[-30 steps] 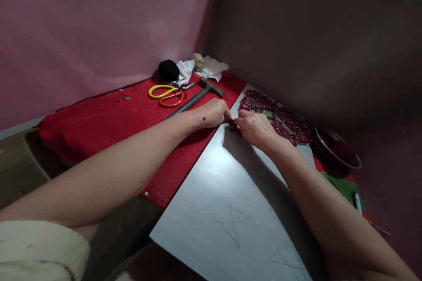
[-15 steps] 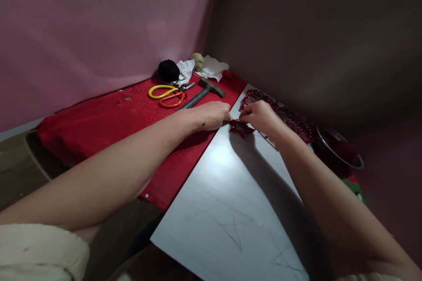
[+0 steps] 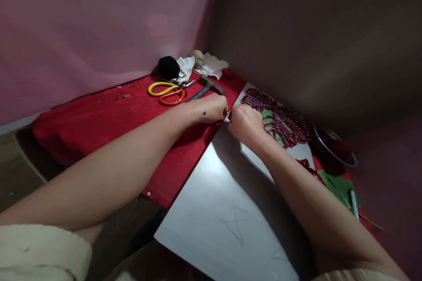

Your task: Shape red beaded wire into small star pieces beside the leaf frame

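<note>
My left hand is closed above the left edge of the white board, fingers curled down and mostly hidden. Right beside it, my right hand is closed too, its knuckles toward me. Whatever the fingers pinch is too small to make out. Behind the right hand, dark red thread is wound around many nails in a large pattern with a green part in it. The small thread star near the hands is covered by my right hand. Pencilled star lines show on the near part of the board.
On the red cloth lie scissors with yellow and orange handles and a hammer. Black yarn, beige yarn and white cloth sit behind. At right are a metal bowl and a green leaf.
My right hand has turned over and come nearer, now covering the small star. My left hand has lifted slightly. More of the large thread pattern and the green leaf show.
</note>
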Demonstrator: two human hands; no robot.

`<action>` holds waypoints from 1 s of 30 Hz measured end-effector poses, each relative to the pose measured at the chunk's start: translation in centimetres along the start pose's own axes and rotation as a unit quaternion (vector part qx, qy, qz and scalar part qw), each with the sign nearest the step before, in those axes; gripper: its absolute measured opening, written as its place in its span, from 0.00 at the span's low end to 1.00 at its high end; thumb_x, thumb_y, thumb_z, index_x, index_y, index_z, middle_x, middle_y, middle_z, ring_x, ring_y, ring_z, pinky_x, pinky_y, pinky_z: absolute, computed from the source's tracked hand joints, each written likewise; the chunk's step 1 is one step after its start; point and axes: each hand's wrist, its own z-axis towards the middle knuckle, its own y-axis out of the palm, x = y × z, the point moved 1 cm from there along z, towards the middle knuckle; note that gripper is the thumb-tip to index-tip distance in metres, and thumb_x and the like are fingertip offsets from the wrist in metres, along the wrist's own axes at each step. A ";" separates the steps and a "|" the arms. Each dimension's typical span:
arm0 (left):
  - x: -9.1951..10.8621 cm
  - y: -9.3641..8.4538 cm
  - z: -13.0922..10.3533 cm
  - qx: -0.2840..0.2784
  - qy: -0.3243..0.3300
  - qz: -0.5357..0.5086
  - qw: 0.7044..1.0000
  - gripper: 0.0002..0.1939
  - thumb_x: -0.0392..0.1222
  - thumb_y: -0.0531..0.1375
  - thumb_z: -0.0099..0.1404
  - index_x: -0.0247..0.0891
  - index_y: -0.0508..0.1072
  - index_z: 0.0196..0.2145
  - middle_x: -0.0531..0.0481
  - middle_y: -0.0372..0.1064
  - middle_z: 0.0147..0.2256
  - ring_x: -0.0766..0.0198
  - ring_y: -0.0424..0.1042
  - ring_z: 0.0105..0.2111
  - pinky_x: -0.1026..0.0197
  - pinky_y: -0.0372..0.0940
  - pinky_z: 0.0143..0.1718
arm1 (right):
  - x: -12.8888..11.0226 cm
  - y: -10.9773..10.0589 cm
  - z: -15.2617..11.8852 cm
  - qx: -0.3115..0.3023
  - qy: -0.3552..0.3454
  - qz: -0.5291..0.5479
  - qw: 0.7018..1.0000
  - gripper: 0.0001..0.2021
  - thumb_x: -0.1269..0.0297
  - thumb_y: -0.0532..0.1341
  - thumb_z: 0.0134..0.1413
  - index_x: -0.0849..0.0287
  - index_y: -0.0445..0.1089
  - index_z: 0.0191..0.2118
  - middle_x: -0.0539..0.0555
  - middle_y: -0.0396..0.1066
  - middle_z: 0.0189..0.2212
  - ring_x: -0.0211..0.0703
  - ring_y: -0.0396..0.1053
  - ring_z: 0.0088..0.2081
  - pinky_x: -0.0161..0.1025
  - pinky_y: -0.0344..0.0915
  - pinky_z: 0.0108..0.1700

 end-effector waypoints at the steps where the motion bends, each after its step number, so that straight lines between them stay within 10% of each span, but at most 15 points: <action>1: -0.2 0.1 0.1 0.003 0.008 -0.009 1.000 0.18 0.28 0.52 0.53 0.36 0.77 0.38 0.46 0.74 0.29 0.64 0.67 0.29 0.65 0.55 0.29 | 0.2 0.1 -0.5 0.020 0.000 0.001 1.000 0.14 0.69 0.54 0.50 0.61 0.72 0.41 0.63 0.72 0.39 0.51 0.69 0.39 0.41 0.61 0.35; 13: -0.2 1.0 0.2 0.051 0.061 -0.063 0.995 0.19 0.31 0.53 0.58 0.38 0.73 0.47 0.45 0.73 0.42 0.63 0.70 0.41 0.66 0.58 0.39 | 4.0 3.3 -2.4 0.162 -0.049 0.184 0.968 0.13 0.70 0.51 0.53 0.56 0.75 0.33 0.52 0.72 0.33 0.39 0.68 0.35 0.36 0.59 0.36; 30: -0.5 1.2 0.2 0.017 0.115 -0.031 0.993 0.24 0.29 0.52 0.56 0.48 0.73 0.47 0.51 0.73 0.35 0.67 0.68 0.33 0.68 0.56 0.32 | 3.4 3.0 -3.5 0.138 -0.060 0.054 0.987 0.15 0.69 0.50 0.55 0.57 0.75 0.35 0.53 0.71 0.32 0.39 0.65 0.31 0.36 0.51 0.27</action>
